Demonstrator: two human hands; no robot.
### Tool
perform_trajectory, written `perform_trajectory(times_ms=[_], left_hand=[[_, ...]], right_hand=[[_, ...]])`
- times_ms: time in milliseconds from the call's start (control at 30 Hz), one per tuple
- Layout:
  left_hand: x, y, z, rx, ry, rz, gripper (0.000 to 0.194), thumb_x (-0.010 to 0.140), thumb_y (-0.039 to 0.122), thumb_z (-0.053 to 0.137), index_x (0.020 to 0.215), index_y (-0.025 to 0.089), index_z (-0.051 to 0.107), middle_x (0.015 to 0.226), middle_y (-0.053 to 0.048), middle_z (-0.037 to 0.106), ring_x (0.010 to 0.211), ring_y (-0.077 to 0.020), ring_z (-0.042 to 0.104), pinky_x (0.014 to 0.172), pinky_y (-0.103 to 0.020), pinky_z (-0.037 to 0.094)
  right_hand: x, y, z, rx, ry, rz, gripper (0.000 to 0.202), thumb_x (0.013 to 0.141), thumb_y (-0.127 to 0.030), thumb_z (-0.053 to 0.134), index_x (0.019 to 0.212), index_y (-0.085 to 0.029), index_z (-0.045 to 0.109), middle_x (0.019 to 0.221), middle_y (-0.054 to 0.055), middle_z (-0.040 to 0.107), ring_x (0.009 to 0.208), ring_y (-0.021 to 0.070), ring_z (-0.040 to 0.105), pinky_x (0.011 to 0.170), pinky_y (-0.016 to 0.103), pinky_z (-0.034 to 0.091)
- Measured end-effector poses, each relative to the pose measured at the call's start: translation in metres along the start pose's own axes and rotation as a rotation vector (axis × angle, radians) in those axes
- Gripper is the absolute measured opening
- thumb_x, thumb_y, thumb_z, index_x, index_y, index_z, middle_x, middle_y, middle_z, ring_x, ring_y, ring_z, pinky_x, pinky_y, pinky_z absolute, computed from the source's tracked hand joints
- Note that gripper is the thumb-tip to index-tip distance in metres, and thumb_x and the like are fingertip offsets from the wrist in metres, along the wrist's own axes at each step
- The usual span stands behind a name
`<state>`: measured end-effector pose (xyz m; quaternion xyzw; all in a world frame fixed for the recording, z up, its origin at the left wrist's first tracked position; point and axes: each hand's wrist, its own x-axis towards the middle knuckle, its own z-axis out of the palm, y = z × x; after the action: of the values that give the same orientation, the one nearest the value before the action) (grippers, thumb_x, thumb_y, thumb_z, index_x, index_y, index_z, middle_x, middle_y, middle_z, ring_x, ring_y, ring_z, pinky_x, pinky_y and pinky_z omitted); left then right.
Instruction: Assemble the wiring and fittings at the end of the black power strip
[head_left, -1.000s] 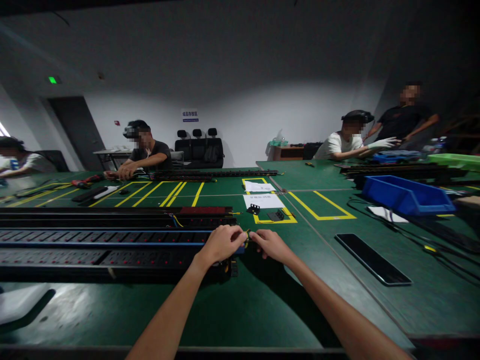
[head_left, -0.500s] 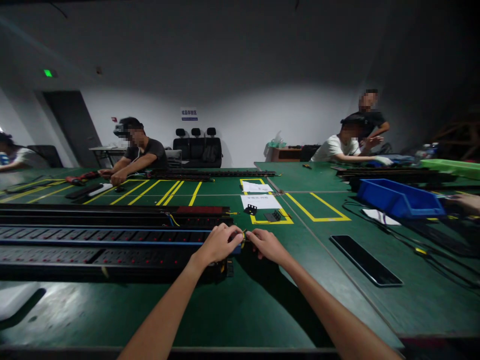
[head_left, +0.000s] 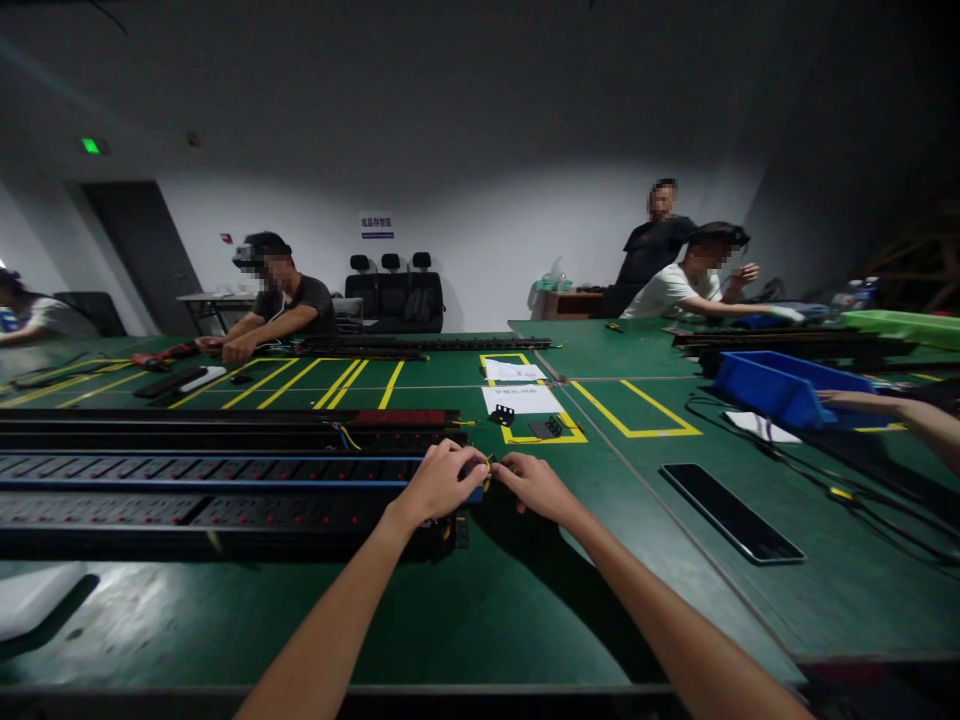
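Note:
Long blue-edged power strip [head_left: 225, 467] lies on the green table, running in from the left. At its right end my left hand [head_left: 442, 480] is closed, fingers curled over the end, thumb and index beside a short yellow wire [head_left: 489, 470]. My right hand [head_left: 534, 485] pinches at that wire from the other side, its fingertips close to the left ones. What exactly sits between the fingertips is partly hidden. Another black power strip with red dots [head_left: 285, 513] lies in front, its end close below my left hand.
Behind the strips lie black rails [head_left: 187, 425] and small black brackets [head_left: 551, 428] near paper sheets [head_left: 521, 399]. To the right are a phone [head_left: 731, 513], black cables [head_left: 840, 495] and a blue bin [head_left: 787, 390] with a co-worker's hand [head_left: 855, 400] at it. Other people sit across the table.
My hands stay at the strip's end with hardly any shift. At right, a co-worker's hand has reached further left to the blue bin; the standing person at the back has moved left.

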<state>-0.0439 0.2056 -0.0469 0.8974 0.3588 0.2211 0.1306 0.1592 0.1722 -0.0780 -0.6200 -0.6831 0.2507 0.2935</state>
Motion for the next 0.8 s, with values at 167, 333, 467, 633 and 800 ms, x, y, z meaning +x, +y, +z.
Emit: perform_trajectory(times_ms=[167, 333, 467, 633, 800], left_hand=[[0.0002, -0.0018, 0.0022, -0.006, -0.01, -0.003, 0.034, 0.097, 0.046, 0.045, 0.114, 0.026, 0.068, 0.112, -0.005, 0.068, 0.113, -0.0246, 0.053, 0.101, -0.041, 0.038], [-0.0006, -0.0023, 0.0035, -0.021, -0.007, -0.01, 0.034, 0.097, 0.046, 0.046, 0.113, 0.026, 0.068, 0.114, -0.006, 0.067, 0.117, -0.0256, 0.053, 0.102, -0.041, 0.038], [-0.0005, -0.0013, 0.0025, -0.032, -0.016, -0.011, 0.033, 0.096, 0.045, 0.047, 0.114, 0.026, 0.068, 0.115, -0.007, 0.067, 0.116, -0.0255, 0.054, 0.103, -0.041, 0.039], [0.0, -0.0001, 0.0, -0.034, -0.02, -0.014, 0.033, 0.096, 0.044, 0.047, 0.115, 0.025, 0.068, 0.116, -0.007, 0.068, 0.115, -0.0254, 0.055, 0.102, -0.04, 0.039], [-0.0005, -0.0003, -0.0003, -0.033, -0.009, -0.007, 0.032, 0.096, 0.043, 0.048, 0.114, 0.025, 0.068, 0.113, -0.006, 0.069, 0.113, -0.0256, 0.056, 0.1, -0.039, 0.04]], right_hand=[[0.0002, -0.0006, 0.0006, -0.03, 0.001, -0.004, 0.038, 0.095, -0.051, 0.047, 0.086, -0.019, 0.065, 0.066, 0.0, 0.068, 0.047, 0.0124, 0.063, 0.053, 0.022, 0.042], [0.0014, 0.0, 0.0022, -0.049, 0.005, -0.001, 0.038, 0.096, -0.05, 0.045, 0.08, -0.019, 0.062, 0.064, -0.001, 0.066, 0.046, 0.012, 0.063, 0.051, 0.021, 0.04], [0.0018, 0.0005, 0.0026, -0.047, 0.005, 0.01, 0.04, 0.096, -0.052, 0.044, 0.082, -0.019, 0.063, 0.062, -0.001, 0.065, 0.046, 0.0129, 0.063, 0.052, 0.022, 0.04], [0.0008, 0.0002, 0.0019, -0.026, 0.001, 0.009, 0.046, 0.097, -0.053, 0.039, 0.082, -0.019, 0.066, 0.068, 0.0, 0.067, 0.046, 0.0122, 0.063, 0.049, 0.022, 0.038], [0.0006, -0.0007, 0.0019, -0.038, 0.0, 0.005, 0.048, 0.098, -0.054, 0.038, 0.078, -0.019, 0.064, 0.063, -0.001, 0.064, 0.047, 0.0123, 0.063, 0.049, 0.021, 0.037]])
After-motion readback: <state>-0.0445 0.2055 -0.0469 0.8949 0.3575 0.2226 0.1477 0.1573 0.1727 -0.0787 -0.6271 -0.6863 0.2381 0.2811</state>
